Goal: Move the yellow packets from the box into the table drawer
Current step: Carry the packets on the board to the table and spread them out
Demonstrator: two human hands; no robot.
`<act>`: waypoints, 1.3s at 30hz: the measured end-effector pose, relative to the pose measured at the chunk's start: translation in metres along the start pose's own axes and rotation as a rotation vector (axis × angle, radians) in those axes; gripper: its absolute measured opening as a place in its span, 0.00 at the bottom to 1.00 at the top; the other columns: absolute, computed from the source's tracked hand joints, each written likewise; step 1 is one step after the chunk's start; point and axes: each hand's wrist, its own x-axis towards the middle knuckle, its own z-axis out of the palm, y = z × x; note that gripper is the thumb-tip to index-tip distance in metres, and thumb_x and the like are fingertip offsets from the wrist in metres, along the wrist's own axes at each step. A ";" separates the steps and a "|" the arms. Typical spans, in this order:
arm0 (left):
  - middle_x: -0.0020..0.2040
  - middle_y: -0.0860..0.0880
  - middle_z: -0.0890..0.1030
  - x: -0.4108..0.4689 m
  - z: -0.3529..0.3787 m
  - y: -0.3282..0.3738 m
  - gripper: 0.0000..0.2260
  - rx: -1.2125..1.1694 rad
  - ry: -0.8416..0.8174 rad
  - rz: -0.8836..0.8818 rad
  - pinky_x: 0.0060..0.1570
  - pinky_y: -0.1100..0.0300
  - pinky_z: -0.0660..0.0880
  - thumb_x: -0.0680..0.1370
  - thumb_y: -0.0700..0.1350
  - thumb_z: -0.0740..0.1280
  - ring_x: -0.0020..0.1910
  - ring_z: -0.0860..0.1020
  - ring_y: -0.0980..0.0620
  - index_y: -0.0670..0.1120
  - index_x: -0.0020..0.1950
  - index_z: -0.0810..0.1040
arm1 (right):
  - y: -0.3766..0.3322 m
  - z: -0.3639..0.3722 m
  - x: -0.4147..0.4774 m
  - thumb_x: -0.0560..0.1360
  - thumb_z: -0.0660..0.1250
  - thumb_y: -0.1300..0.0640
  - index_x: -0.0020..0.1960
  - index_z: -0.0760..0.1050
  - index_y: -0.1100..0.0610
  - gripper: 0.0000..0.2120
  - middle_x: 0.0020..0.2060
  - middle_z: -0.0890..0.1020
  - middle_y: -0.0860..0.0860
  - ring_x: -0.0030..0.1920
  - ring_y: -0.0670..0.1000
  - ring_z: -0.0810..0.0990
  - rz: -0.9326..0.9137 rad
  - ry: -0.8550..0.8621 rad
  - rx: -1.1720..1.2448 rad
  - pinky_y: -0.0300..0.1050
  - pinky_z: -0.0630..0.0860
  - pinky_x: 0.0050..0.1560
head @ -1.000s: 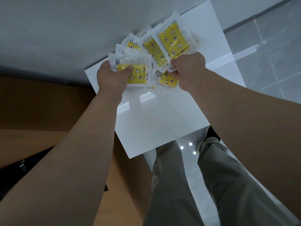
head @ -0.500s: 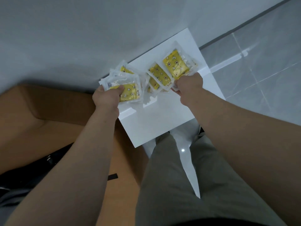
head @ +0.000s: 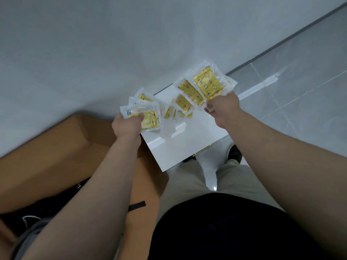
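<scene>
Both hands have kept hold of their loads through the last second, while the view has drawn back so that more of the box shows. Nearest, the person's trousers point(head: 187, 181) stand at the bench's near corner, with the box point(head: 56, 151) to their left. The left hand point(head: 127, 126) is clenched round a bunch of yellow packets point(head: 150, 119) at the left edge of the bench point(head: 180, 151), thumb on top. The right hand point(head: 224, 107) pinches a fan of packets point(head: 206, 85) by the lower rims above the right edge, and the tips reach past the far corner. Between them a few smaller packets point(head: 181, 104) hang or lie near the far edge; which cannot be told.

Slick film on slick film looks the chief risk. A fan pinched at one rim could splay and shed packets onto the floor or back into the box. No open drawer can be made out, and with both hands full, opening one would likely mean loosening a grip.

The trousers are pale woven cloth. The box is matte brown cardboard, flaps open, with something dark inside. Each packet is flat and roughly square, a yellow printed pad sealed in clear crinkled film. The bench top is smooth, glossy white and sharp-cornered. Beyond lie polished grey floor tiles point(head: 300, 81) and a plain grey wall point(head: 131, 44).
</scene>
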 end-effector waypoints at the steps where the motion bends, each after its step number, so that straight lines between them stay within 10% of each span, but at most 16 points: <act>1: 0.44 0.49 0.83 -0.004 -0.001 0.001 0.15 0.000 0.002 -0.008 0.28 0.64 0.76 0.72 0.33 0.76 0.37 0.82 0.54 0.47 0.53 0.79 | -0.006 -0.002 -0.007 0.71 0.64 0.79 0.59 0.74 0.54 0.26 0.54 0.81 0.53 0.49 0.55 0.83 -0.012 -0.015 0.014 0.48 0.84 0.43; 13: 0.47 0.44 0.85 -0.062 0.023 0.049 0.14 0.070 -0.264 -0.027 0.48 0.49 0.83 0.70 0.33 0.77 0.44 0.84 0.44 0.46 0.51 0.80 | -0.071 -0.007 -0.084 0.73 0.65 0.78 0.59 0.76 0.58 0.21 0.55 0.85 0.58 0.56 0.61 0.84 -0.081 -0.223 0.177 0.57 0.81 0.58; 18: 0.45 0.46 0.85 -0.087 0.035 0.092 0.11 0.097 -0.412 0.066 0.33 0.61 0.77 0.72 0.33 0.75 0.40 0.84 0.48 0.46 0.50 0.80 | -0.087 -0.034 -0.109 0.74 0.64 0.79 0.65 0.74 0.58 0.25 0.55 0.85 0.56 0.53 0.58 0.85 -0.151 -0.210 0.168 0.55 0.84 0.48; 31: 0.48 0.44 0.86 -0.242 0.140 0.132 0.12 0.310 -0.866 0.305 0.55 0.44 0.81 0.72 0.33 0.75 0.47 0.85 0.43 0.43 0.52 0.81 | -0.105 -0.198 -0.183 0.76 0.64 0.77 0.61 0.76 0.51 0.24 0.54 0.86 0.51 0.52 0.55 0.86 -0.470 0.051 0.407 0.50 0.83 0.42; 39: 0.47 0.46 0.86 -0.399 0.196 0.068 0.13 0.461 -1.105 0.438 0.34 0.60 0.77 0.73 0.32 0.74 0.41 0.84 0.50 0.45 0.54 0.81 | -0.058 -0.346 -0.239 0.78 0.63 0.73 0.68 0.72 0.50 0.25 0.58 0.85 0.52 0.55 0.58 0.85 -0.578 0.137 0.680 0.61 0.83 0.48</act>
